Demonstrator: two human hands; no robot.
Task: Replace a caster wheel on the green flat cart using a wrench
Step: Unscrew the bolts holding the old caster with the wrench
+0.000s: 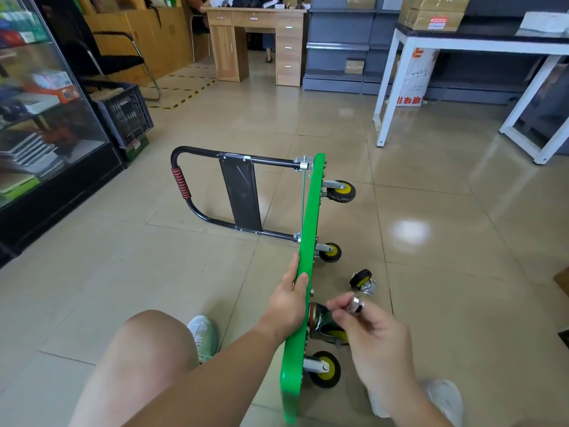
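Head view: left hand grips the top edge of the green flat cart, which stands on its side on the floor. Right hand pinches a small blurred metal piece beside a wrapped caster at the deck. Judged mid-job: loose caster lies off to the right, fastening remains, no wrench seen.

The cart deck held in the left grip is bright green. Beyond that grip, its handle is black with a red-and-black striped sleeve. The mounted casters have black tyres and yellow hubs, as does the loose caster right of it. The right grip pinches a small silver-and-black part. The floor is beige tile.
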